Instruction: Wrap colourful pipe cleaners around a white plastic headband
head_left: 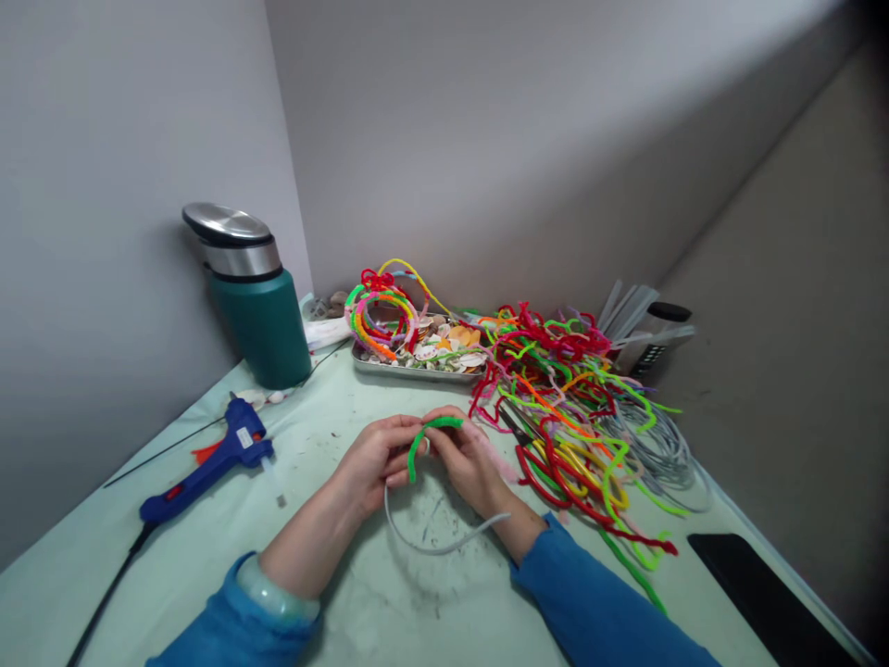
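Fingers crowd the middle here, covering part of the green pipe cleaner and whatever joins it, if anything does, to the grey cord. The left hand has its grip pinched on the strip, thumb against fingertips; the right hand pinches too, its curled fingers partly out of sight. Both blue sleeves run off the bottom edge, and the black slab is cut off there as well.

Room to move? Bare desk on the left, over to the glue gun, and ahead up to the metal tray; the pipe-cleaner tangle crowds the right.

The strip arches: one end points right, the other down toward the wearer. The cord bows nearer, its free end pointing right by the right wrist.
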A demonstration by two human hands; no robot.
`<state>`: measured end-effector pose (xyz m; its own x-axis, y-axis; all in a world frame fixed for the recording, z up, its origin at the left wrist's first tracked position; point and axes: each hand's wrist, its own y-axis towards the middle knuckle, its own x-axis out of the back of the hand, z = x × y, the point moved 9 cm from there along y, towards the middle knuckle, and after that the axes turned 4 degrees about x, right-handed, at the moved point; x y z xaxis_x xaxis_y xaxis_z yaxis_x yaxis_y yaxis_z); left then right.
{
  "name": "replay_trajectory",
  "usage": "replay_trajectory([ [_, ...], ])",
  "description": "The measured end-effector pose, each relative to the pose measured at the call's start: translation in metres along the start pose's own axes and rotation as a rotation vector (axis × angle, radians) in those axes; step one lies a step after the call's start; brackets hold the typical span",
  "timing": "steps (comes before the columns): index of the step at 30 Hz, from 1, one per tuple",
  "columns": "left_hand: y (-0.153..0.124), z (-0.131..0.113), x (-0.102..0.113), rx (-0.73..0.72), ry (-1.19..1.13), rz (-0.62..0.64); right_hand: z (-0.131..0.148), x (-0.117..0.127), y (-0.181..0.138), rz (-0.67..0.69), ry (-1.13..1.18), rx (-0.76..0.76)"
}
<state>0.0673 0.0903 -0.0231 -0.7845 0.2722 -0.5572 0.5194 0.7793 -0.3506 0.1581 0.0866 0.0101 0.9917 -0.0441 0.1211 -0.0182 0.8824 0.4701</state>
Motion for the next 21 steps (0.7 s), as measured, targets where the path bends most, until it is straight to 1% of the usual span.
replay_trajectory([
  [6, -0.001, -0.004, -0.005, -0.046, 0.013, 0.044, 0.008, 0.001, 0.0, -0.028, 0.013, 0.007],
  [12, -0.004, -0.01, -0.007, -0.119, 0.094, 0.004, 0.001, 0.005, -0.001, -0.05, 0.046, -0.039],
  [14, -0.005, -0.013, -0.007, -0.168, 0.149, -0.021, -0.001, 0.007, -0.001, -0.07, 0.037, -0.056],
  [17, -0.005, -0.018, -0.004, -0.234, 0.271, -0.096, -0.002, 0.009, -0.001, -0.088, 0.047, -0.078],
  [21, -0.004, -0.022, 0.001, -0.259, 0.385, -0.191, -0.004, 0.008, -0.001, -0.091, 0.065, -0.096],
])
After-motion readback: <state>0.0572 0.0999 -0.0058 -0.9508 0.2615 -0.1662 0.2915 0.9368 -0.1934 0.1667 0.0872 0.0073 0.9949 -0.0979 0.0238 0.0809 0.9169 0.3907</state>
